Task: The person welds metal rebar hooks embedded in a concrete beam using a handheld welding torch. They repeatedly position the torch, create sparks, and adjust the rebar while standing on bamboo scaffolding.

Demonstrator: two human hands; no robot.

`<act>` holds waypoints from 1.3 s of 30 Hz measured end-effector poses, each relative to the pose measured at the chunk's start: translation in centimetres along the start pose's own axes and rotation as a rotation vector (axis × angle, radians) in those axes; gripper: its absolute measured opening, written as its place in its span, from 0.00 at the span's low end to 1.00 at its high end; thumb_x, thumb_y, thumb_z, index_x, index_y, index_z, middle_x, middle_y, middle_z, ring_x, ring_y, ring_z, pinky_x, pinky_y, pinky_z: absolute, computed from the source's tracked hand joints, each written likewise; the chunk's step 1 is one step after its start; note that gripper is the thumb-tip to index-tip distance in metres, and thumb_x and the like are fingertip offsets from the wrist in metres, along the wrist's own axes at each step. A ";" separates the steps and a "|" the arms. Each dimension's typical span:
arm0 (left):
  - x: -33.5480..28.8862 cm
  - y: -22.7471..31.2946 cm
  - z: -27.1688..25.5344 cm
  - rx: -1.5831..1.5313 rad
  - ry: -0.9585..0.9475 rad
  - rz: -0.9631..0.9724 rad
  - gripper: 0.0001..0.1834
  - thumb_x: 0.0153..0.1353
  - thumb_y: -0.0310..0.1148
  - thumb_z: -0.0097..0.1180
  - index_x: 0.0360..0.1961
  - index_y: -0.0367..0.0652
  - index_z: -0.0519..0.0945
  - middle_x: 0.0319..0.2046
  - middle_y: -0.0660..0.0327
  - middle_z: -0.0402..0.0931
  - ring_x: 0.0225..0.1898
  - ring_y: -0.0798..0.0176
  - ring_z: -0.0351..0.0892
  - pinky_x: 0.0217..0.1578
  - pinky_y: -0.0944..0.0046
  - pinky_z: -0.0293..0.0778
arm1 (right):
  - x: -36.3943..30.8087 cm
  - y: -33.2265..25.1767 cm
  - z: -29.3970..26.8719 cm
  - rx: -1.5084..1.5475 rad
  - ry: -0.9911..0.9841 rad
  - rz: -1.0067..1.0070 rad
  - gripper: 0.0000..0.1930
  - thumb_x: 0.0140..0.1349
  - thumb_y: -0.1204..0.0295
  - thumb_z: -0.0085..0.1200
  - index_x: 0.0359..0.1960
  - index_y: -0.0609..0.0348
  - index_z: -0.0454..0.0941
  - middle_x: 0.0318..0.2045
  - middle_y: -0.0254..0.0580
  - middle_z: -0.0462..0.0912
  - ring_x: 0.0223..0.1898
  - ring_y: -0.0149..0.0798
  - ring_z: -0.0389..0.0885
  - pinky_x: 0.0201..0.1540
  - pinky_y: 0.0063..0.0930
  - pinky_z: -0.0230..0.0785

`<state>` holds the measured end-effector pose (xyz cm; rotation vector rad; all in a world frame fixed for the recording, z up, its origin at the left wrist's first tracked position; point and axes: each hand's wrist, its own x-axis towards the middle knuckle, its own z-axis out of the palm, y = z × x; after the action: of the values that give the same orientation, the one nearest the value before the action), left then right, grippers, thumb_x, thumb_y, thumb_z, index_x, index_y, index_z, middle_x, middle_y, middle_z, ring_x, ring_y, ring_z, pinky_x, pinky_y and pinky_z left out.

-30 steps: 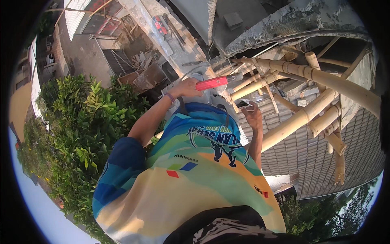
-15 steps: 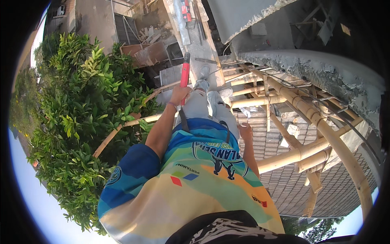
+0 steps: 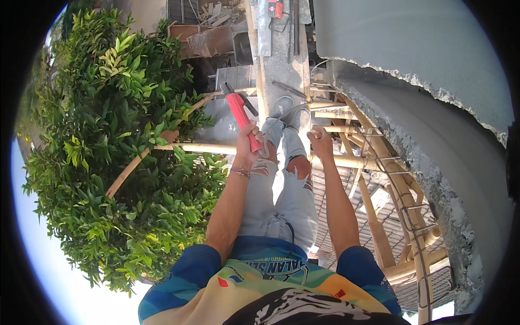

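Note:
My left hand [image 3: 250,146] is wrapped round the ribbed red handle of a welding electrode holder [image 3: 238,112], whose dark jaw end tilts up and to the left, with a dark lever along its side. It is held in front of my left knee. My right hand [image 3: 320,143] is raised beside my right knee with its fingers curled in. Whatever it may hold is too small to make out. Below both hands, my shoes [image 3: 281,106] stand on a narrow grey plank walkway [image 3: 284,70], where a bent dark metal rod [image 3: 291,90] lies just ahead of my feet.
Farther along the walkway lie a red-and-black item [image 3: 275,10] and long metal bars [image 3: 296,32]. Leafy branches [image 3: 119,141] crowd the left. Bamboo poles [image 3: 374,230], a rebar frame [image 3: 398,187] and a rough-edged concrete slab [image 3: 401,43] are on the right, above a tiled roof [image 3: 336,208].
The electrode holder has swung from nearly upright to leaning left. My right hand has come up and forward from beside my hip. The view has shifted, showing more of my legs.

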<state>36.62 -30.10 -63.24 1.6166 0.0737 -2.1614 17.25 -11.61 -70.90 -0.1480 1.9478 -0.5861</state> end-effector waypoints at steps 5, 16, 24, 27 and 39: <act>5.4 -3.8 -0.4 -0.345 -0.114 -0.073 0.03 0.68 0.29 0.51 0.37 0.47 0.70 0.21 0.71 0.61 0.20 0.74 0.62 0.24 0.70 0.66 | 16.4 -2.1 2.8 -0.304 -0.023 -0.052 0.24 0.57 0.58 0.61 0.51 0.59 0.80 0.42 0.53 0.86 0.48 0.53 0.84 0.53 0.41 0.74; 9.7 -9.4 -1.6 -0.343 0.039 -0.110 0.09 0.63 0.25 0.54 0.43 0.49 0.72 0.20 0.70 0.63 0.18 0.73 0.62 0.23 0.70 0.64 | 39.6 -5.7 10.4 -0.381 0.134 -0.315 0.28 0.57 0.63 0.62 0.58 0.65 0.74 0.53 0.59 0.80 0.57 0.56 0.78 0.60 0.45 0.71; 10.5 -9.0 0.4 -0.273 0.188 -0.232 0.08 0.65 0.25 0.51 0.43 0.48 0.70 0.22 0.69 0.62 0.18 0.71 0.62 0.22 0.69 0.61 | 47.9 -6.8 14.1 -0.452 0.203 -0.327 0.27 0.57 0.69 0.64 0.55 0.66 0.67 0.53 0.63 0.76 0.57 0.59 0.77 0.59 0.47 0.72; 10.8 -7.6 0.8 -0.154 0.149 -0.188 0.10 0.63 0.26 0.55 0.44 0.49 0.70 0.22 0.67 0.64 0.18 0.69 0.65 0.23 0.69 0.63 | 49.8 -7.8 15.1 -0.399 0.281 -0.281 0.26 0.57 0.70 0.61 0.55 0.66 0.67 0.53 0.63 0.76 0.56 0.59 0.77 0.59 0.46 0.72; 11.4 -9.0 -0.2 -0.166 0.077 -0.155 0.10 0.61 0.25 0.57 0.40 0.48 0.70 0.23 0.67 0.66 0.21 0.69 0.66 0.25 0.69 0.65 | 42.1 -19.3 7.3 0.511 -0.166 -0.243 0.10 0.56 0.66 0.60 0.30 0.61 0.75 0.21 0.34 0.73 0.22 0.32 0.70 0.27 0.29 0.61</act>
<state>30.91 -25.48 -75.72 1.6448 0.4030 -2.1413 2.01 -45.94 -98.95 -0.1061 1.5749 -1.1745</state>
